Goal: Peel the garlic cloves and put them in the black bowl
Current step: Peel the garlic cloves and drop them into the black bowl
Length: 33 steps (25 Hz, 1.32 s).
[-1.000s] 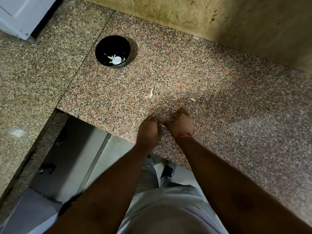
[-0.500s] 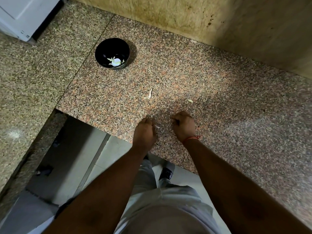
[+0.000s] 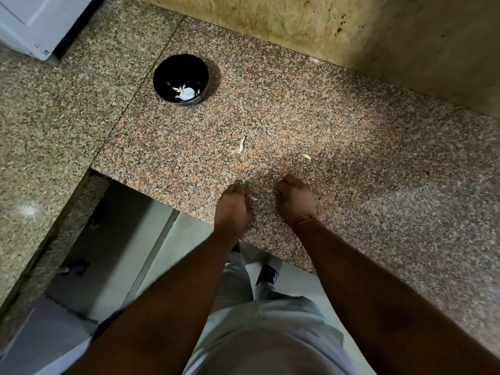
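The speckled stone counter is flat and shiny, and both hands sit curled near its front edge, a little apart. The round black bowl stands far beyond them with white garlic bits inside. The left hand pinches a thin white peel; whether the right hand holds anything is hidden.

Black bowl with peeled garlic
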Motion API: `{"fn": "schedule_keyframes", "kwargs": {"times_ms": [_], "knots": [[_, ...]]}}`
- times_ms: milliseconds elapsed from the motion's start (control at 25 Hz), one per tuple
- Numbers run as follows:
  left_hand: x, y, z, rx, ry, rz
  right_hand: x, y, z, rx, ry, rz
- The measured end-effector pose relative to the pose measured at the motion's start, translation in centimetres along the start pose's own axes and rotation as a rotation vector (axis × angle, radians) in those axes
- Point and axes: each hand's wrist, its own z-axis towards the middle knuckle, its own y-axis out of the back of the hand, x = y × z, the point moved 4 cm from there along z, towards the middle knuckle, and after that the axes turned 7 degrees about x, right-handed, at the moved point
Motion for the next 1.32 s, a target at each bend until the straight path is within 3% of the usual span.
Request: {"fn": "schedule_keyframes", "kwargs": {"times_ms": [120, 200, 280, 440, 560, 760, 1040, 1320], "knots": [[-0.3, -0.1, 0.1, 0.029, 0.017, 0.021, 0.6, -0.8, -0.3, 0.140, -0.011, -0.253], [-0.3, 0.0, 0.0, 0.026, 0.023, 0.020, 0.8, -0.8, -0.2, 0.219, -0.062, -0.247], [-0.3, 0.0, -0.4, 0.010, 0.027, -0.016, 0.7, -0.1, -0.1, 0.168, -0.102, -0.076], [-0.2, -0.1, -1.3, -0.029, 0.059, -0.137, -1.7, 0.9, -1.4, 0.017, -0.383, 0.556], [0.0, -0.6, -2.2, -0.066, 0.110, -0.256, -1.4, 0.4, -2.7, 0.103, -0.451, 0.789], [1.1, -0.4, -4.6, -0.137, 0.333, -0.676, 2.6, -0.4, -4.4, 0.224, -0.504, 1.192], [9.6, -0.1, -11.1, -0.299, 0.471, -0.852, 12.1, -4.4, -6.0, 0.397, -0.389, 1.106], [22.7, 1.9, -27.7, -0.615, 0.774, -1.170, 28.7, -13.1, -13.0, 0.699, -0.278, 1.090]]}}
